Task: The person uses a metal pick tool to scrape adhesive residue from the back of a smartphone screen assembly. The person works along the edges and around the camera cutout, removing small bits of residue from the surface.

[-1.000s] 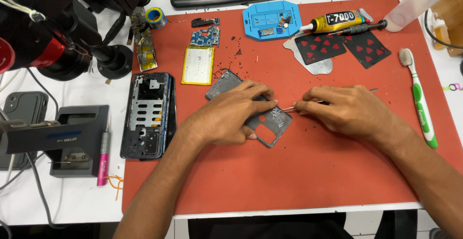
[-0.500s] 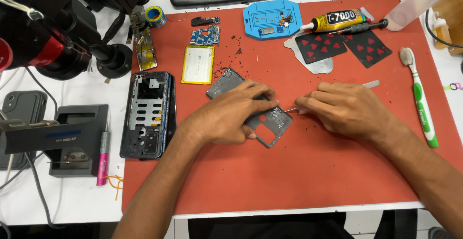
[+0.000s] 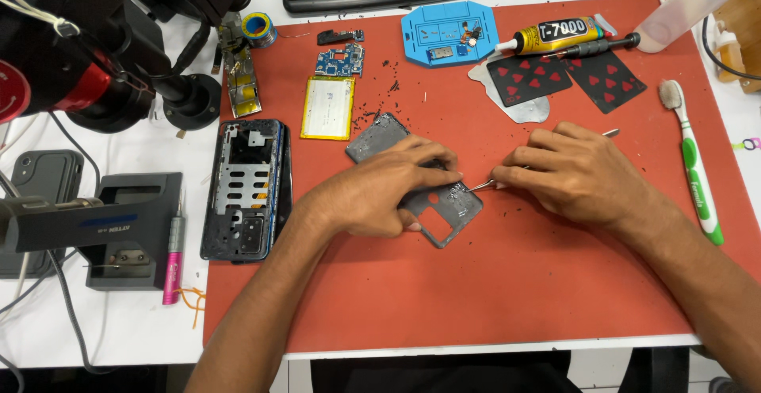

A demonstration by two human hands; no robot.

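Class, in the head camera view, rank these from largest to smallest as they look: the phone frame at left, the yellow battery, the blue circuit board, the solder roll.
1. Phone frame
2. Yellow battery
3. Blue circuit board
4. Solder roll

The last two look close in size; the board seems slightly larger.

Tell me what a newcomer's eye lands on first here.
First, the two hands at the middle of the red mat: the left hand presses down a grey phone back cover while the right hand works metal tweezers at its edge. Left of them lies a stripped phone frame.
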